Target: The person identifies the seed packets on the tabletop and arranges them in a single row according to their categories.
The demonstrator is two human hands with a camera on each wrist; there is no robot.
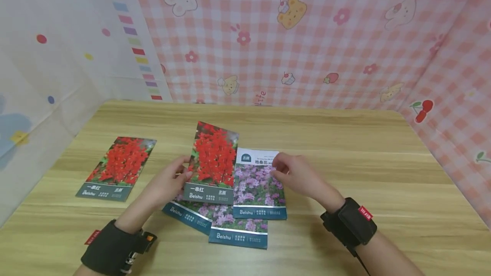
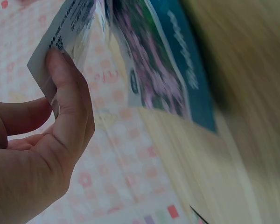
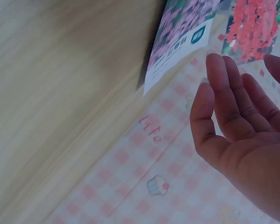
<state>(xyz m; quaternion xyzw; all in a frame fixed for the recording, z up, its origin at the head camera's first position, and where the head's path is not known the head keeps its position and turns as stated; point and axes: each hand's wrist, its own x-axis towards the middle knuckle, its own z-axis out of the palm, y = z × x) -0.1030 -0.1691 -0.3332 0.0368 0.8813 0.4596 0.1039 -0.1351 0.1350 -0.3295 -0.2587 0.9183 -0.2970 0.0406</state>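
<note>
My left hand (image 1: 166,182) pinches the left edge of a seed packet (image 1: 215,156) with red flowers, raised above other packets. Its pale printed back (image 2: 60,35) shows in the left wrist view, between thumb and fingers. My right hand (image 1: 301,178) hovers by the upper right corner of a purple-flower seed packet (image 1: 258,186). In the right wrist view its fingers (image 3: 224,93) are loosely bent, the thumb apart, with nothing between them. Two more purple-flower packets lie partly covered below, one tilted at left (image 1: 192,216), one nearer the front (image 1: 239,235).
Another red-flower seed packet (image 1: 116,167) lies apart on the left of the wooden table (image 1: 364,148). A pink checked cloth (image 1: 245,54) hangs behind the table's back edge, with pale cloth (image 1: 65,63) along the left side.
</note>
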